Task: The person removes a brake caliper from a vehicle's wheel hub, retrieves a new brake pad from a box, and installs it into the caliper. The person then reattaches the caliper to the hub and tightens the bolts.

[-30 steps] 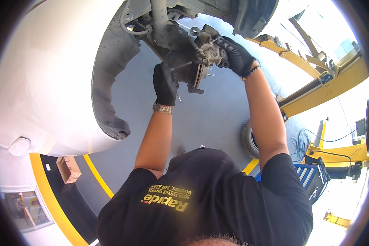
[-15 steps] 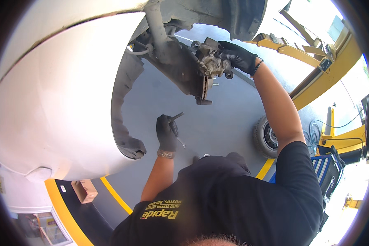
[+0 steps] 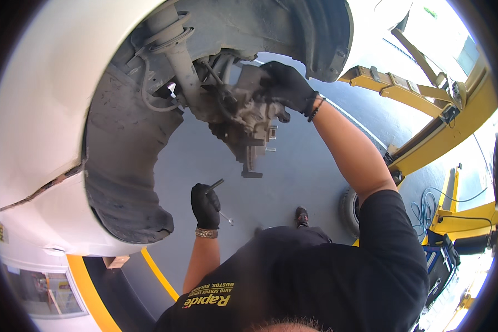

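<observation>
Black-gloved, the right hand (image 3: 289,86) lies at the far centre, its grip closed on the slightly blurred brake caliper (image 3: 260,114), beside the brake disc (image 3: 251,157). We see the left hand (image 3: 206,207), nearer and to the left, its grip wrapped around a metal tool (image 3: 215,185). We note yellow lettering (image 3: 210,295), inverted, on the near black shirt (image 3: 321,276).

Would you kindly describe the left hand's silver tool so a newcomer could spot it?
Start at the white car body on the left, then move right to the black-gloved left hand. The silver tool juts from its lower right, paler and thinner than the dark rod above.
</observation>
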A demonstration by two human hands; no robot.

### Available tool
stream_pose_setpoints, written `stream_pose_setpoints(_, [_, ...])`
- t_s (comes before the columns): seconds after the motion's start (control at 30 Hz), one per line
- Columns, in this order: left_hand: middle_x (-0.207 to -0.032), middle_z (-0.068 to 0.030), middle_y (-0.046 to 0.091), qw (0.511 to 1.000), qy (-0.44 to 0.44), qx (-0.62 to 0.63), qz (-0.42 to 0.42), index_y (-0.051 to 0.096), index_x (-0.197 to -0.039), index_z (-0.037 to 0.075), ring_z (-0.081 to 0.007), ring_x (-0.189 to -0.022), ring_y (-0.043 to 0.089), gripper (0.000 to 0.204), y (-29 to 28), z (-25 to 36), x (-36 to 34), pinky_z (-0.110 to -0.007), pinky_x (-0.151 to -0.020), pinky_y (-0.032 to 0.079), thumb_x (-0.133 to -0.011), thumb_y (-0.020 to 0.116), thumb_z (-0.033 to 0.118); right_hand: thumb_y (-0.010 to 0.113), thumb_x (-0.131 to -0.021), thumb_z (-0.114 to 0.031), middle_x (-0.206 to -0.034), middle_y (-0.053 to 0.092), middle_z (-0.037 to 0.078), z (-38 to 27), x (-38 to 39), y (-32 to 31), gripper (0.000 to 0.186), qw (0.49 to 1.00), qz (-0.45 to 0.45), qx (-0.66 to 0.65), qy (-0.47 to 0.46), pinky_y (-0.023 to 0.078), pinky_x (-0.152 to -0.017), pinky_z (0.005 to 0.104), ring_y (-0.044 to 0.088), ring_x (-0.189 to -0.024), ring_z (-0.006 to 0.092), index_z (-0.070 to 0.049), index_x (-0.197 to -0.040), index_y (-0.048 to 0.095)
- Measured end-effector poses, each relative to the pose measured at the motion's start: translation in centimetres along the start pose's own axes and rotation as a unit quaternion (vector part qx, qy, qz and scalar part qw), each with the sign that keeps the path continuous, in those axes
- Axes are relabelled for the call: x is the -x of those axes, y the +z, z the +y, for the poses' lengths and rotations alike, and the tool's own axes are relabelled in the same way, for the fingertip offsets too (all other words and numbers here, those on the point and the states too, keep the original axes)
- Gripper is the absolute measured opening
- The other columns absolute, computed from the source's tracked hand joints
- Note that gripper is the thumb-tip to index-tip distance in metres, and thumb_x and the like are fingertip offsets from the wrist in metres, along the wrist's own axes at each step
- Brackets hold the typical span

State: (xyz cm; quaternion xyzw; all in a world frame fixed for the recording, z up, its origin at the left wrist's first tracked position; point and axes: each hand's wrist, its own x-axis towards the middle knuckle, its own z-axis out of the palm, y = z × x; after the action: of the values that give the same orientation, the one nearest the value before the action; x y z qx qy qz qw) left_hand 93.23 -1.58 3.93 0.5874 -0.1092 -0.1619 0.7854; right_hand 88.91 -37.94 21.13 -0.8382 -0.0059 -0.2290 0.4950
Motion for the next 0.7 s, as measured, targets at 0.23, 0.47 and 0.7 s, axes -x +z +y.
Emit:
stream_pose_setpoints(0.23, [-0.056,0.0021,0.041,0.995,-0.031,0.017,0.098,0.049,-0.084,0.013,-0.0090,-0.040,0.034,0.035,3.4,-1.9,1.9,-0.026,-0.039,0.029,-0.107,0.046,0.040,0.079,-0.075,-0.053,-0.106,0.071,0.020,0.4,-8.2,1.7,0.073,0.978,-0.111,0.126,-0.127,0.052,-0.092,0.0400,0.068,-0.099,0.0342,0.002,-0.121,0.065])
stream_pose_setpoints(0.47, [-0.057,0.0031,0.041,0.988,0.030,-0.002,0.153,0.049,-0.086,0.013,-0.0075,-0.042,0.034,0.041,4.9,-4.0,6.3,-0.025,-0.039,0.029,-0.107,0.048,0.048,0.078,-0.080,-0.051,-0.128,0.065,0.020,0.8,-9.5,0.8,0.070,0.956,-0.209,0.097,-0.180,0.051,-0.096,0.0433,0.065,-0.114,0.0359,-0.008,-0.133,0.063])
stream_pose_setpoints(0.7, [-0.057,0.0037,0.040,0.970,0.036,-0.045,0.234,0.051,-0.087,0.012,-0.0066,-0.040,0.033,0.043,6.1,-3.8,8.3,-0.024,-0.039,0.030,-0.108,0.045,0.048,0.078,-0.082,-0.048,-0.128,0.062,0.021,-0.4,-7.3,0.8,0.063,0.921,-0.182,0.216,-0.269,0.049,-0.099,0.0428,0.062,-0.114,0.0361,-0.007,-0.128,0.064])
